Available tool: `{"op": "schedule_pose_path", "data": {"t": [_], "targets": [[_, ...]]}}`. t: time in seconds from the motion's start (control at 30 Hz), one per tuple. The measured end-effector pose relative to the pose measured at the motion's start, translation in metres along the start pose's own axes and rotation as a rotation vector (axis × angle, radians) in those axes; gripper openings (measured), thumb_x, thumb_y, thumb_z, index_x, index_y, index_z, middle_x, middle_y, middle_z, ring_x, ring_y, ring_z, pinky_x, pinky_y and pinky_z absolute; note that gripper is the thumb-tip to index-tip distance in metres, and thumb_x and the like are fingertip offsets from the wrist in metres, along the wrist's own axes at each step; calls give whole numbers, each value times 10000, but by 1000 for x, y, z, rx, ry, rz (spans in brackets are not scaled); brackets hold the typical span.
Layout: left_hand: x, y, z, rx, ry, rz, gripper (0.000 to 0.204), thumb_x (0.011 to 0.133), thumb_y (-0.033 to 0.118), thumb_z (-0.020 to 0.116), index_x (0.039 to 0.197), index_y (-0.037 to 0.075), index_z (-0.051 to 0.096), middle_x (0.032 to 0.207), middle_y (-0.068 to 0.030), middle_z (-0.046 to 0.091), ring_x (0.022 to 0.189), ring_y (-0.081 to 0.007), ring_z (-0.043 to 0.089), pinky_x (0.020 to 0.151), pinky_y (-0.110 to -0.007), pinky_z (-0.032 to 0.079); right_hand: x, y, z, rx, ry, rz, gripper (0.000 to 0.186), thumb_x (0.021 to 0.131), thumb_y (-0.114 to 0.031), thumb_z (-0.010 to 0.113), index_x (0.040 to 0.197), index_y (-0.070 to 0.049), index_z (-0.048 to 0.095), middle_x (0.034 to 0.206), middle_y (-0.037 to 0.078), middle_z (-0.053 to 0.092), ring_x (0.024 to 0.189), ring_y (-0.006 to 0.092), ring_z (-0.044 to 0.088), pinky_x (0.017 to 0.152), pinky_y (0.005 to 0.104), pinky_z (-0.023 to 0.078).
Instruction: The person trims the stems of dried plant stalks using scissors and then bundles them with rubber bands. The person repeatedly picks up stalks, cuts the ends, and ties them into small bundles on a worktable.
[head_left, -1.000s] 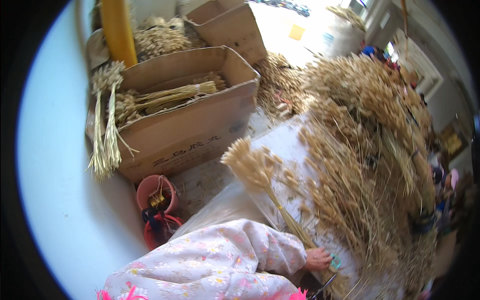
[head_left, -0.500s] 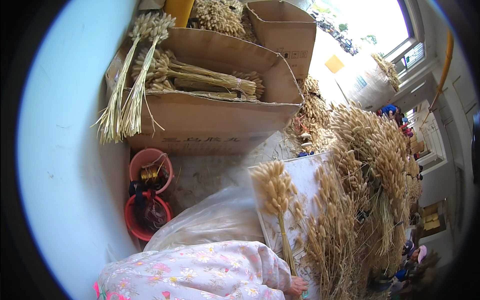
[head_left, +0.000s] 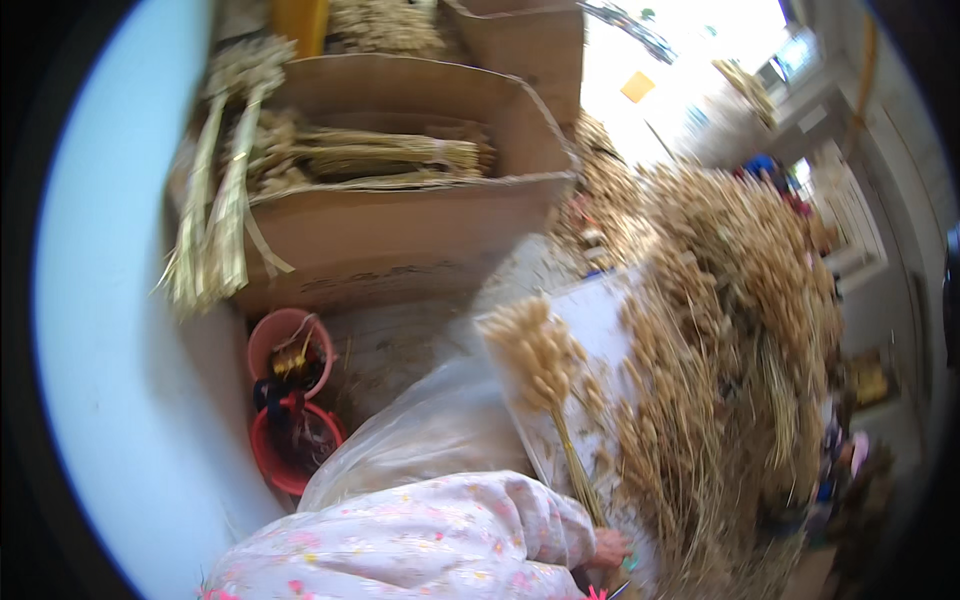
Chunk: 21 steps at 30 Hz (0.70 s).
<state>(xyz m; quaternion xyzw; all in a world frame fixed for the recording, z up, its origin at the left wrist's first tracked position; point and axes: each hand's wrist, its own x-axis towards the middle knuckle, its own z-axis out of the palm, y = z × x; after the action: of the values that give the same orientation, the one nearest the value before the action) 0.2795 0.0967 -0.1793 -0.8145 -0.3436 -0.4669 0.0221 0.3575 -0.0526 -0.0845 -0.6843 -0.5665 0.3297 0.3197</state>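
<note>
– What have you got hold of, seen from the head camera?

– My hand (head_left: 607, 547) sits at the bottom edge, poking out of my flowered sleeve (head_left: 440, 540). It is wrapped around the stems of a small bunch of dried grain (head_left: 545, 365). Which hand it is, I can't tell for sure; I read it as my right. My other hand is out of sight.

– Where does the bunch run from there?

– Its thin stalks rise from my hand up and a little to the left, and the pale heads fan out well above it, over a white sheet (head_left: 600, 320) on the bench.

– What lies beside it?

– Just to the right, a big heap of loose dried stalks (head_left: 740, 330) covers the bench. To the left of the bunch is a clear plastic bag (head_left: 430, 430), touching my sleeve. Beyond that, two red buckets (head_left: 290, 400) stand against the pale wall. Farther up sits an open cardboard box (head_left: 400, 230) with tied bundles (head_left: 390, 155) lying inside, and two more bundles (head_left: 215, 210) hanging over its left corner.
</note>
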Motion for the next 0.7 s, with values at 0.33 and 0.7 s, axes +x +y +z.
{"op": "schedule_pose_path", "data": {"t": [0.33, 0.7], "targets": [[33, -7, -113, -116, -544, -55, 120, 807, 175, 559, 905, 119, 601, 975, -73, 560, 941, -277, 569, 794, -388, 484, -87, 33, -42, -80, 161, -35, 283, 852, -69, 460, 1115, 1, 533, 607, 50, 585, 610, 139, 610, 634, 278, 498], [49, -6, -123, -134, -634, -126, 262, 797, 252, 646, 998, 83, 639, 926, -67, 552, 940, -272, 533, 819, -385, 461, -100, 49, -48, 126, -155, 61, 562, 821, -14, 448, 1370, -44, 330, 1106, 158, 586, 1025, 242, 611, 868, 347, 479]]}}
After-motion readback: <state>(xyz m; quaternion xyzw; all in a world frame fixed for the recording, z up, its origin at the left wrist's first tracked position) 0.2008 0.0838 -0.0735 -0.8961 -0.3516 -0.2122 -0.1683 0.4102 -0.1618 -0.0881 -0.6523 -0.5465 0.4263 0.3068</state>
